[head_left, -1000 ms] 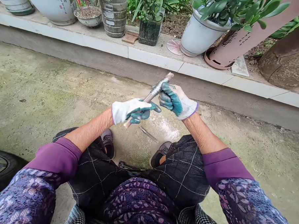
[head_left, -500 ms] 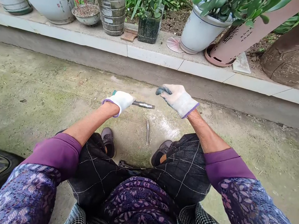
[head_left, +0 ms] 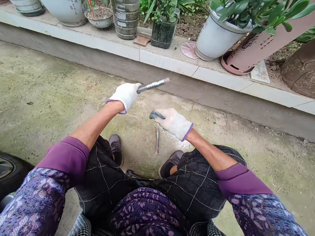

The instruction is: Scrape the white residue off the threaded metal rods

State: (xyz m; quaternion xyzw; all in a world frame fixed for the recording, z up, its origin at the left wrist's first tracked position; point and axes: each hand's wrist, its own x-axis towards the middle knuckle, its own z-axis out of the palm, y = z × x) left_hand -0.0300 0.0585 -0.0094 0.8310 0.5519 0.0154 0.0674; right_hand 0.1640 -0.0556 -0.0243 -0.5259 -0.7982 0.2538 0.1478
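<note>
Both my hands wear white knitted gloves with purple cuffs. My left hand (head_left: 124, 94) is closed around one end of a metal rod (head_left: 153, 84). The rod points right and slightly up, with a shiny, ridged-looking stretch near its rusty-brown tip. My right hand (head_left: 170, 121) is held lower and to the right, its dark-coated fingers closed together and pointing left. Whatever those fingers may hold is hidden. A second short rod (head_left: 157, 140) lies on the concrete between my shoes, below my right hand.
White powder (head_left: 178, 144) dusts the ground by my right shoe (head_left: 172, 163). Ahead runs a low tiled ledge (head_left: 167, 65) with several plant pots, including a white pot (head_left: 218, 37) and a pink tall pot (head_left: 257, 49). A tyre (head_left: 5, 184) stands at lower left.
My left hand has risen, and the rod's tip now tilts upward. My right hand has moved down and left, over the powder patch. The view has shifted slightly.
</note>
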